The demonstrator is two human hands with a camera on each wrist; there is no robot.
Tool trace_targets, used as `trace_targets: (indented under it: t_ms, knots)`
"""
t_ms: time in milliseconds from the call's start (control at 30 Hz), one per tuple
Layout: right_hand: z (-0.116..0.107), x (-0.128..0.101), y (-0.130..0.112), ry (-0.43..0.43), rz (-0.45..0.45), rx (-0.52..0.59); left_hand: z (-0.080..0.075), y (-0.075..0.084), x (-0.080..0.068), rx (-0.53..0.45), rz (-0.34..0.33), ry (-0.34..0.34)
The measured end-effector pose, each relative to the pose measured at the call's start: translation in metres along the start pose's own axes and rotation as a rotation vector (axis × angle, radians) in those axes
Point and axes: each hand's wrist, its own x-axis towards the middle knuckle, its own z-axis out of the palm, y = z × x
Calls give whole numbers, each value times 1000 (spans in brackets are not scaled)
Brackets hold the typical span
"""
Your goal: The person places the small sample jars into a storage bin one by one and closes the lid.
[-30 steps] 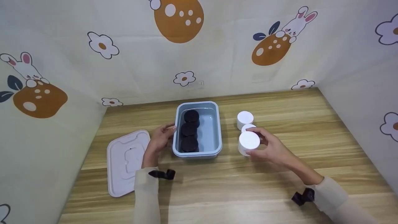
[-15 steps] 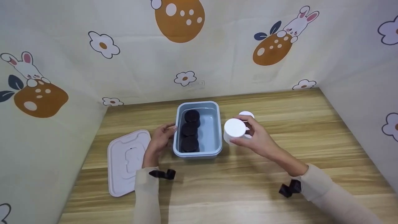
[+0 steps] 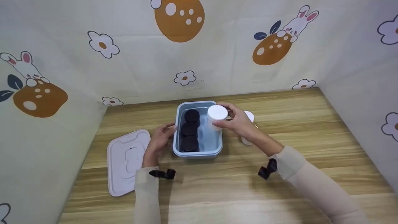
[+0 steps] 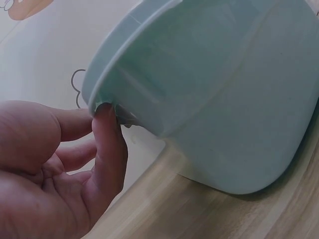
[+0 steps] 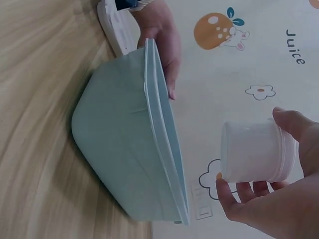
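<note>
Since a second ago my right hand [image 3: 238, 121] has carried the white jar [image 3: 216, 116] off the counter [image 3: 217, 186], gripping it above the blue box [image 3: 199, 151]; left hand [image 3: 160, 138] (fingers relaxed) rests against its rim

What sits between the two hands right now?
The blue box, three dark-lidded jars inside, between left hand and right hand; head view.

The word "Juice" stands on the printed backdrop [image 5: 259, 55]; other print seems illegible.
</note>
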Motion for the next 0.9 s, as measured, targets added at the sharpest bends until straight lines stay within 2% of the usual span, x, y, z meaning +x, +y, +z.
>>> trace_targets:
  t_ms: [233, 500, 700, 900]
  knots:
    - [13, 26, 5, -20, 36, -115, -1, -1, -1, -2, -14, 7]
    - [18, 52, 16, -27, 73, -164, -1, -2, -1, -1, -23, 8]
    - [18, 67, 18, -56, 18, -222, 1, 0, 0, -68, -55, -4]
    - [18, 77, 18, -66, -30, -414, 2, -1, 1, -55, -59, -2]
